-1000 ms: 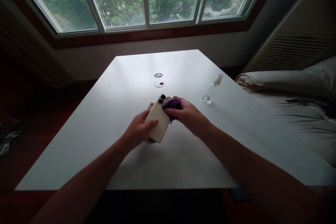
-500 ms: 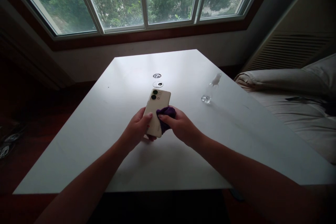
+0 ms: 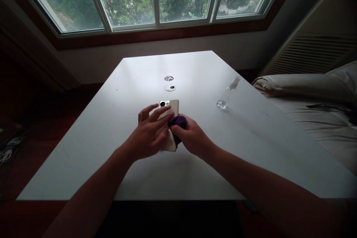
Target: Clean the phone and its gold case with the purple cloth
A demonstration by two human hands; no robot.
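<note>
A cream smartphone [image 3: 174, 107] is held above the white table [image 3: 134, 178], its back with the camera lenses facing up. My left hand [image 3: 147, 134] lies across the phone's back, fingers stretched out and apart, covering much of it. On the phone's right edge, my right hand [image 3: 193, 135] is closed on a bunched purple cloth [image 3: 178, 121], with the thumb on top. The fingers of my right hand beneath the phone are hidden.
A clear spray bottle [image 3: 230, 90] with a white top stands to the right. Beyond the phone lie two small round flat items, one [image 3: 170, 87] nearer and one [image 3: 169, 78] farther. A pale cushioned seat [image 3: 306, 119] borders the table's right side.
My left hand has let go of the phone's left edge and moved over its back with fingers spread. My right hand keeps the cloth at the right edge. The phone sits slightly lower in view.
</note>
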